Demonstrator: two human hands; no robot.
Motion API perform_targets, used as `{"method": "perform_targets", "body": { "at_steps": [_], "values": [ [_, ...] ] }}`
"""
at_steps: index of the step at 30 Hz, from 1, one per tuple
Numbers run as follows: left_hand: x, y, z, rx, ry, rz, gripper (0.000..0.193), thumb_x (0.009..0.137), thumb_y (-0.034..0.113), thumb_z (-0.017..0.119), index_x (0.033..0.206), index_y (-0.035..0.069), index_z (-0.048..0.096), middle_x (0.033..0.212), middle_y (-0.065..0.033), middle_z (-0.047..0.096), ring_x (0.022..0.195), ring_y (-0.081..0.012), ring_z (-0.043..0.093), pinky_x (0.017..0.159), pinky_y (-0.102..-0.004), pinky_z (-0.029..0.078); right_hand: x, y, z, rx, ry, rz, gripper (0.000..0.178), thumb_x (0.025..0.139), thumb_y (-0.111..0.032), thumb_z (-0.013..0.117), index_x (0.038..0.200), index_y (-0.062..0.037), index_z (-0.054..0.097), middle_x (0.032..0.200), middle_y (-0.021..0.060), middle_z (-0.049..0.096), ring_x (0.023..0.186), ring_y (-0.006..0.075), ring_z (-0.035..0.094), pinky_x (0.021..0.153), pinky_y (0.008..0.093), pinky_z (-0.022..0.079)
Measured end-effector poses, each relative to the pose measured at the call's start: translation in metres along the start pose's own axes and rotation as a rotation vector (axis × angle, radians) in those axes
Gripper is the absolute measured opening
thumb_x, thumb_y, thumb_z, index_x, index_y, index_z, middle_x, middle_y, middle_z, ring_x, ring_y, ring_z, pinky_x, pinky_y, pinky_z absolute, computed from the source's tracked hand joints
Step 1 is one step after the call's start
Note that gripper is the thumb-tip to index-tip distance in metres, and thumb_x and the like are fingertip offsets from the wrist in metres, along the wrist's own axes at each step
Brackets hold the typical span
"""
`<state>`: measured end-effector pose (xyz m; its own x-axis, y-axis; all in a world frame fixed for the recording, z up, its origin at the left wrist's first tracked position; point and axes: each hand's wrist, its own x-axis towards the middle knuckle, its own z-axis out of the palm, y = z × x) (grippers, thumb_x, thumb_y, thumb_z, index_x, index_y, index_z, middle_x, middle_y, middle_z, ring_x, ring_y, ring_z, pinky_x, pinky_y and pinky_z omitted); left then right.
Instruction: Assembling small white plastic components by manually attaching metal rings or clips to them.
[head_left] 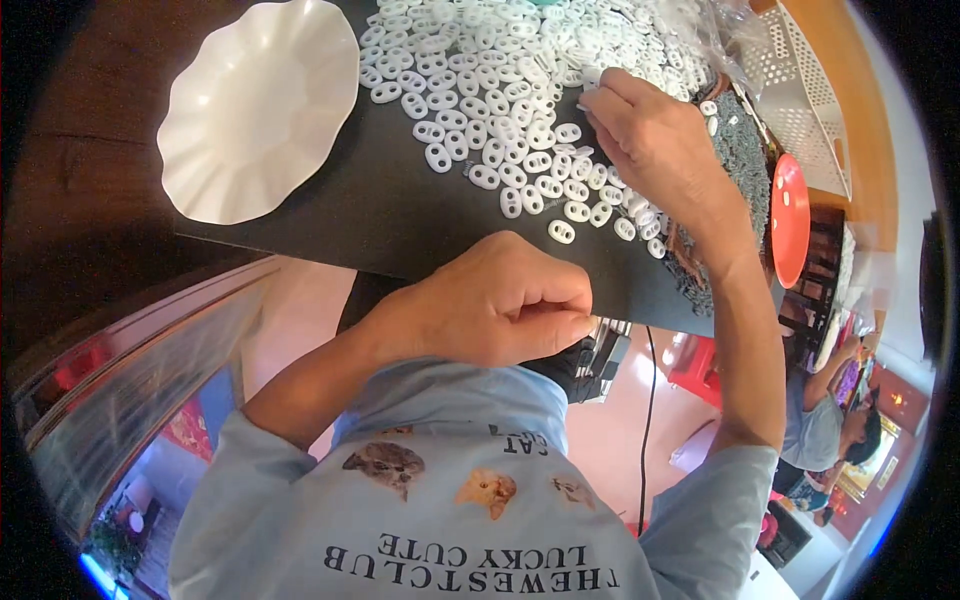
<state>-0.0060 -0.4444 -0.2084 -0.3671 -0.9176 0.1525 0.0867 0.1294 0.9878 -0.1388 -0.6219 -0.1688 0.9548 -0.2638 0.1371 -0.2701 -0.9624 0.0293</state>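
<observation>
Many white oval plastic pieces (494, 152), each with two holes, lie heaped and scattered over the dark tabletop (400, 215). My right hand (655, 135) is over the right side of the heap, fingers bent in a pinch. White plastic shows at its fingertips, seemingly one of the oval pieces. My left hand (500, 300) is closed in a fist at the table's near edge, close to my body. Its curled fingers hide whatever it may hold.
A white wavy-rimmed dish (250, 110) stands at the left. To the right lie a dark grey, rough-textured pile (740, 150), a red plate (789, 220) and a white perforated basket (800, 90). A black cord (648, 430) hangs below. Another person (825, 430) is farther right.
</observation>
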Motion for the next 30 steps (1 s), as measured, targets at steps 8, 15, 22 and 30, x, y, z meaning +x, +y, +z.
{"method": "perform_targets", "body": {
  "at_steps": [8,15,22,30],
  "values": [
    [-0.009,0.018,0.006,-0.083,0.116,0.03,0.01,0.085,0.011,0.061,0.084,0.001,0.061,0.066,-0.0055,0.056,0.054,-0.0139,0.052,0.051,-0.0259,0.04,-0.025,-0.047,-0.034,0.457,0.174,0.191,0.011,0.081,0.002,0.061,0.092,0.0,0.06,0.078,0.012,0.053,0.065,0.0263,0.057,0.057,0.0341,0.046],
    [-0.003,0.02,0.015,0.173,0.479,0.067,0.014,0.088,0.011,0.062,0.092,-0.002,0.061,0.075,-0.0084,0.059,0.06,-0.0136,0.055,0.056,-0.0248,0.045,-0.05,-0.091,-0.043,0.444,0.251,0.229,0.022,0.075,0.005,0.064,0.097,0.0016,0.061,0.081,0.0131,0.055,0.065,0.0273,0.058,0.056,0.0333,0.048],
    [-0.006,0.016,0.028,0.108,0.584,0.108,0.01,0.089,0.004,0.059,0.095,-0.003,0.062,0.076,-0.0056,0.062,0.066,-0.0066,0.057,0.058,-0.022,0.047,-0.065,-0.108,-0.045,0.45,0.27,0.208,0.029,0.077,0.007,0.062,0.106,0.0034,0.06,0.082,0.0136,0.055,0.066,0.0267,0.058,0.058,0.0338,0.048],
    [-0.008,0.012,0.04,-0.13,0.518,-0.029,0.011,0.09,0.001,0.055,0.097,-0.004,0.061,0.077,0.0003,0.062,0.068,-0.0036,0.054,0.058,-0.0209,0.046,-0.083,-0.105,-0.043,0.588,0.236,0.189,0.031,0.079,0.008,0.059,0.111,0.0037,0.059,0.088,0.0142,0.056,0.068,0.0265,0.058,0.058,0.0338,0.047]
  ]
}}
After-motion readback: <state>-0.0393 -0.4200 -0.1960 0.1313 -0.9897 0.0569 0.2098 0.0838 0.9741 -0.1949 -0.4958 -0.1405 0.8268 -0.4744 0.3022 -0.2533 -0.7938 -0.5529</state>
